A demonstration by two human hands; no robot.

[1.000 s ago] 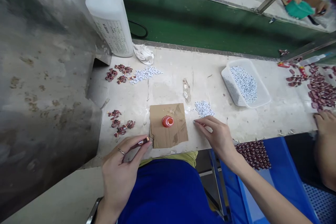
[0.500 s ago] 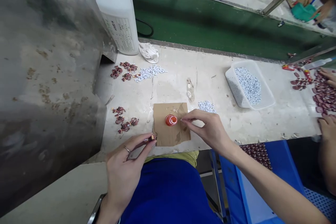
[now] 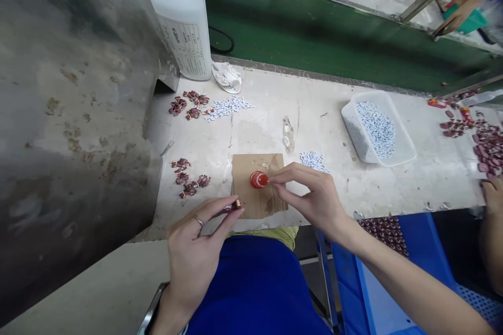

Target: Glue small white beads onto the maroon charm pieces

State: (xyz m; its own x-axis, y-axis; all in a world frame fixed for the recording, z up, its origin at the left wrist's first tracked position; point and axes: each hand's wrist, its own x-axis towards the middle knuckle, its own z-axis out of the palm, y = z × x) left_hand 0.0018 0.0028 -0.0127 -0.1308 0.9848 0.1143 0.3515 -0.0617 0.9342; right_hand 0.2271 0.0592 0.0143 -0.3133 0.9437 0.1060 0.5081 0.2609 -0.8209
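Observation:
My left hand (image 3: 196, 251) pinches a small dark red piece (image 3: 234, 205) between thumb and forefinger at the near edge of a brown cardboard square (image 3: 257, 199). A small orange cap (image 3: 258, 179) stands on the cardboard. My right hand (image 3: 314, 196) has its pinched fingertips right against the cap's right side; a tiny white piece seems held there, but it is too small to be sure. A little heap of white pieces (image 3: 313, 160) lies just beyond the right hand.
A white glue bottle (image 3: 184, 21) with a blue cap stands at the back left beside a grey metal housing (image 3: 70, 115). Dark red pieces (image 3: 190, 184) lie left of the cardboard. A white tray (image 3: 404, 149) of white pieces sits right. Another person's hand (image 3: 493, 193) rests far right.
My right hand moved left from the heap of white pieces onto the cardboard, up to the orange cap. My left hand kept its hold on the dark red piece.

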